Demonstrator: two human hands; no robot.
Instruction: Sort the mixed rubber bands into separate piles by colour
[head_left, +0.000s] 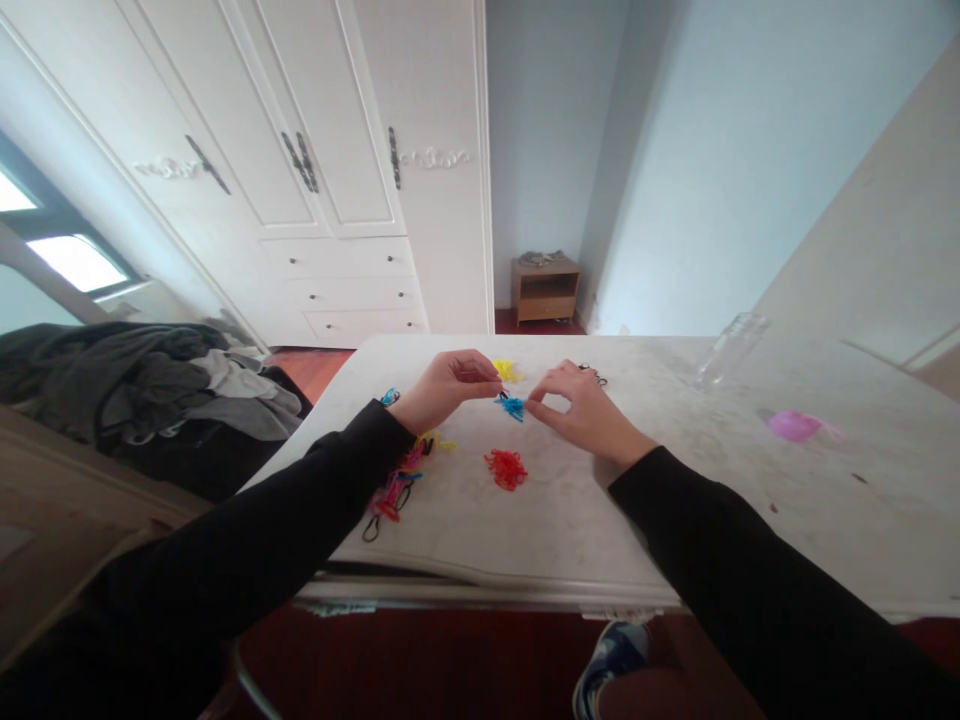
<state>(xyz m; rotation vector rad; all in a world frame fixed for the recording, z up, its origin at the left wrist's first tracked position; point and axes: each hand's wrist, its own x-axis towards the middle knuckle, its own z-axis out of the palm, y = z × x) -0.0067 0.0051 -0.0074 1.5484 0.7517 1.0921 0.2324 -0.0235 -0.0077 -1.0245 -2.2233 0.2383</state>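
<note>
My left hand is closed in a pinch above the table, with small rubber bands, one dark and one reddish, at its fingertips. Just under and beside those fingers lies a pile of blue rubber bands. From the right, my right hand reaches to the edge of this pile, thumb and forefinger pressed together; what they hold is too small to make out. A yellow pile sits behind, a red pile in front, and black bands are partly hidden by my right hand.
Mixed coloured bands lie by my left forearm, some hidden under it. On the white table a clear bottle and a pink balloon-like thing are at the right. Clothes are heaped at the left, before a white wardrobe.
</note>
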